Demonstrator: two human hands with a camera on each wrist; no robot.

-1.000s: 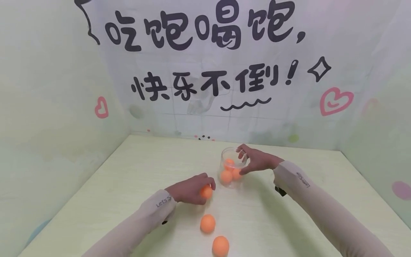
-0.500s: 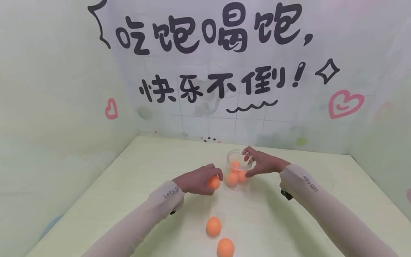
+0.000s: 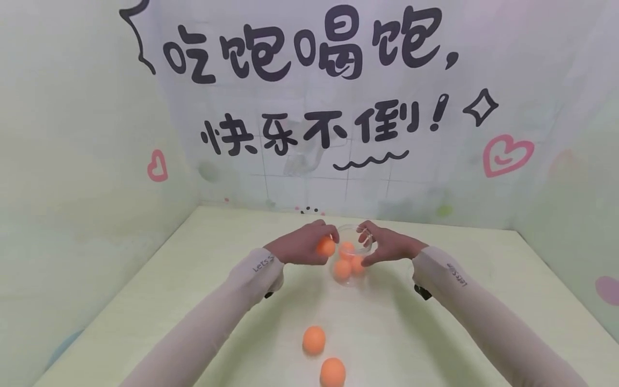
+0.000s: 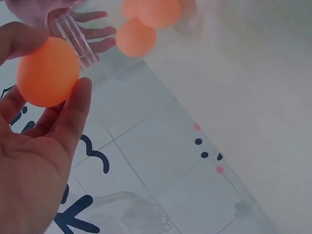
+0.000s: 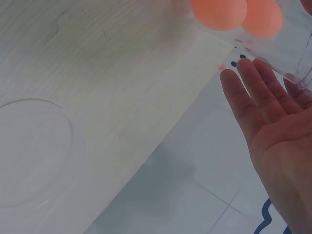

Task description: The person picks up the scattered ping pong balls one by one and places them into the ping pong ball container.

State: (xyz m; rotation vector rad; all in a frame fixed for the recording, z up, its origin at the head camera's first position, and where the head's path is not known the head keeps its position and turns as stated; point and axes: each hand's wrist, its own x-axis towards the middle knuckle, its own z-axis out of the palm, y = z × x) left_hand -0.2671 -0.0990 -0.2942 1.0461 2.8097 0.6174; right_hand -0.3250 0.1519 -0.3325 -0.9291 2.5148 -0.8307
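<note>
In the head view, my left hand (image 3: 302, 244) pinches an orange ball (image 3: 326, 247) beside the rim of a clear jar (image 3: 352, 280), on its left. The left wrist view shows this ball (image 4: 48, 72) between thumb and fingers, near the jar's mouth. Several orange balls (image 3: 343, 270) lie inside the jar. My right hand (image 3: 394, 244) holds the jar from the right, thumb on the near side and fingers on the far side. From the right wrist, the fingers (image 5: 258, 100) of that hand lie along the clear wall.
Two loose orange balls, one (image 3: 314, 340) behind the other (image 3: 332, 372), lie on the pale table (image 3: 232, 231) nearer to me. A clear round lid (image 5: 36, 153) lies flat on the table in the right wrist view. A printed wall (image 3: 271, 188) stands behind.
My left hand has risen and moved away from me with its ball, up to the jar's rim. The right hand and the jar stay together in place; the head view shifted slightly.
</note>
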